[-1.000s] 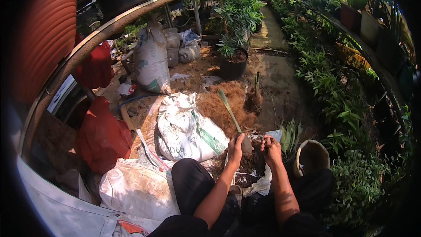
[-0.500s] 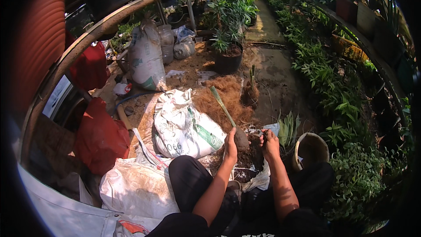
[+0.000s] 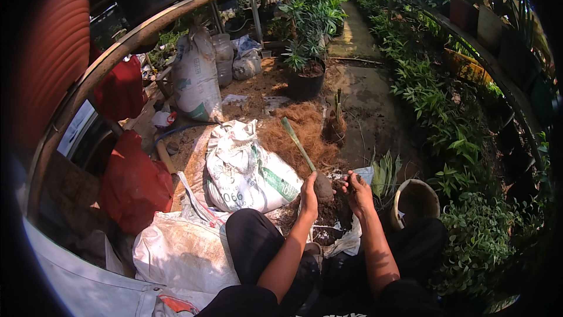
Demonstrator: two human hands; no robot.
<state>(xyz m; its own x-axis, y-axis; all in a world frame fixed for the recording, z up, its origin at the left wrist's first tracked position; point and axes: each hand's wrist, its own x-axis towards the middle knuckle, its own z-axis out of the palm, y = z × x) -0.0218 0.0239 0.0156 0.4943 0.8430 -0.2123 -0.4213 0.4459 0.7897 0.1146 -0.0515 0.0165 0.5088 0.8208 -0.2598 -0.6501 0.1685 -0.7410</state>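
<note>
My left hand (image 3: 309,194) is wrapped round the lower part of a plant cutting. Its thick green stem (image 3: 298,144) leans up and to the left, cut off at the top. A brown, soil-covered ball (image 3: 323,189) forms its base, beside my palm. Just to the right, my right hand (image 3: 360,195) has curled fingers with dark soil at them, close to the ball but apart from it. Below both hands lies a heap of dark soil (image 3: 334,210) on white sheeting. Brown coir fibre (image 3: 299,132) is piled beyond my left hand.
A white sack (image 3: 249,170) stands left of the hands, with another sack (image 3: 182,252) nearer. An empty round pot (image 3: 417,199) and cut leaves (image 3: 385,179) lie right. Another rooted stump (image 3: 336,124) and a potted shrub (image 3: 306,82) stand ahead. Low plants (image 3: 446,123) line the right.
My right hand has turned slightly, its fingers loosening a little and shifting toward the ball. The left hand and the plant cutting have stayed almost in place.
</note>
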